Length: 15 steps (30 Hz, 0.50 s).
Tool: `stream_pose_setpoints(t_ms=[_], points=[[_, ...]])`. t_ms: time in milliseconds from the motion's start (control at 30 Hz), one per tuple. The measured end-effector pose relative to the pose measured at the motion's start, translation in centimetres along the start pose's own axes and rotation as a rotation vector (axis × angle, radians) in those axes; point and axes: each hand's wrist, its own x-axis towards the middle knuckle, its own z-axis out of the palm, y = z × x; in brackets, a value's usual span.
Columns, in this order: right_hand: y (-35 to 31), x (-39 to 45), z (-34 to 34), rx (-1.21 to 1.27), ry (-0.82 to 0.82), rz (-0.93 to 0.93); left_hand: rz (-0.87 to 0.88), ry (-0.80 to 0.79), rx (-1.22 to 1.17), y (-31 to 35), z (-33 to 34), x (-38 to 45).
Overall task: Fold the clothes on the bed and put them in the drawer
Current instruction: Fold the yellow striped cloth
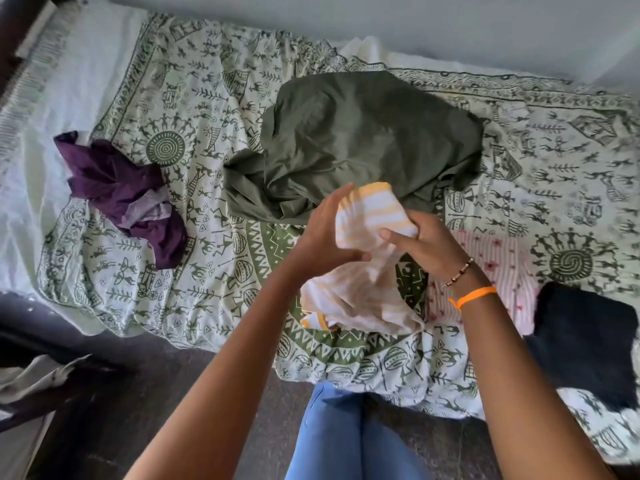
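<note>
— What are the hands doing from where you stand?

— Both arms reach out over the bed (207,140). The right hand (420,245) is closed around the bunched top of a yellow-and-white striped garment (360,271), fingers curled over the fold, wrist bent inward. The left hand (325,233) lies flat against the cloth's left side, fingers straight and together, thumb tucked under it; it presses rather than grips. The rest of the garment hangs down and pools on the patterned bedsheet (194,109).

— Anything on the wrists?

— A beaded bracelet (459,271) and an orange band (472,296), both on the right wrist.

— And around them?

— Just beyond the hands lies a crumpled olive-green garment (363,140), its near edge partly hidden by the striped cloth. Well off to the left sits a heap of purple clothing (117,188). Under the right forearm is a pink striped piece (498,268), mostly covered by the arm, and beside it, at the bed's right edge, a dark navy item (585,337). The person's blue jeans (343,434) show at the bottom.

— Any labels or writing?

— None I can read; the sheet carries only green figures and spirals.
</note>
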Motion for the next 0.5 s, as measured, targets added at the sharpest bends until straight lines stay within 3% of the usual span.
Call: stream_pose_setpoints(t_ms=[233,400,500], points=[[-5.5,-6.4,-2.2,0.22,0.02,-0.145,-0.002,-0.156,-0.029,8.7,-1.1,-1.3],[-8.9,-10.2,-4.3,0.39,0.163,-0.227,0.086,-0.062,0.033,14.7,-2.0,-3.4],[-10.4,-11.6,-5.4,0.462,0.162,-0.259,0.12,-0.003,-0.007,17.5,-2.2,-4.0]])
